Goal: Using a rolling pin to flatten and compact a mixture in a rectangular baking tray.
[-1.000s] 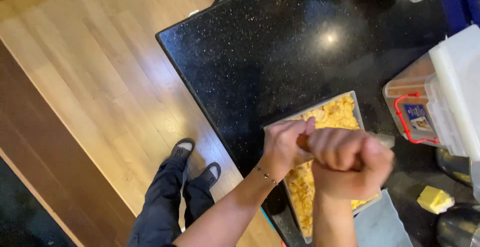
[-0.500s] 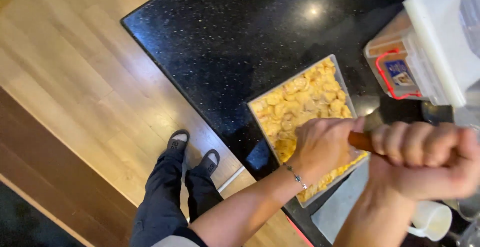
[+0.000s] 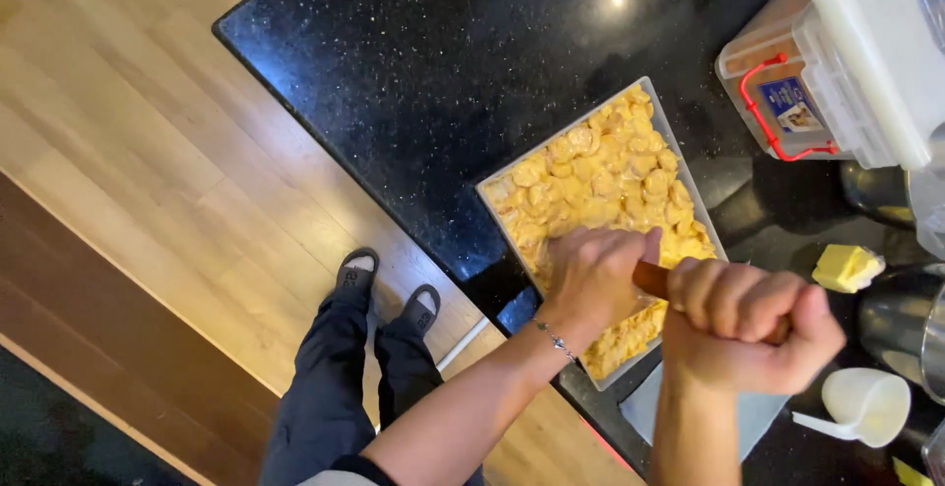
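- Two hands are closed on one brown wooden handle (image 3: 652, 277) over the tray (image 3: 689, 179): the right hand (image 3: 750, 326) is fisted fully round it, and the left hand (image 3: 598, 274) is curled over its left end, fingers bent down toward the food.
- Whether the handle belongs to a grinder or a roller cannot be told, since most of it is hidden by the fists.
- The tray lies on the black counter (image 3: 433, 82), close to its near edge, filled with yellow, sauced pieces (image 3: 600, 176).
- The step is judged best done with the handle kept centred above the tray, so that nothing falls on the counter, and with the passes spread evenly toward the far corner.
- The tray is best left square on the counter, as its near corner sits close to the edge.
- To the right lie a butter block (image 3: 845, 267), a white cup (image 3: 866, 405) and a red-latched tub (image 3: 773, 82).
- Against the frame half a second ago, the hands are seen nearer the tray's near end, the tray further right in view, and the butter newly in sight.
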